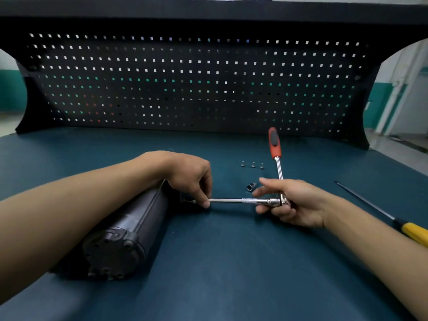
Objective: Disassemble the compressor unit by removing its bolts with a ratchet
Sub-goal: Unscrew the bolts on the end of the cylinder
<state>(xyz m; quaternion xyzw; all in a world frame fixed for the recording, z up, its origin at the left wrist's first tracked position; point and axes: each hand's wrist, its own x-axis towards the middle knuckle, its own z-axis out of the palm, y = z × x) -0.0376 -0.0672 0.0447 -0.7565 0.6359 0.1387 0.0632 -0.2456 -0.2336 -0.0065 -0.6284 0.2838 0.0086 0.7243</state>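
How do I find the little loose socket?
Start at the blue bench top and find the ratchet with its red handle. Just left of its shaft stand three small bolts in a row; the socket lies nearer, beside the right hand. It is stubby and hollow, unlike the bolts.

table (231, 262): plain dark teal-blue | pegboard (185, 89), upper frame: black, regular grid of small square holes | compressor unit (129, 228), lower left: matt black | ratchet (279, 167): chrome shaft, red-orange handle, dark grey inset | extension bar (234, 200): chrome, knurled band | bolts (253, 164), socket (250, 186): silver | screwdriver (400, 224), right edge: yellow handle, black shaft
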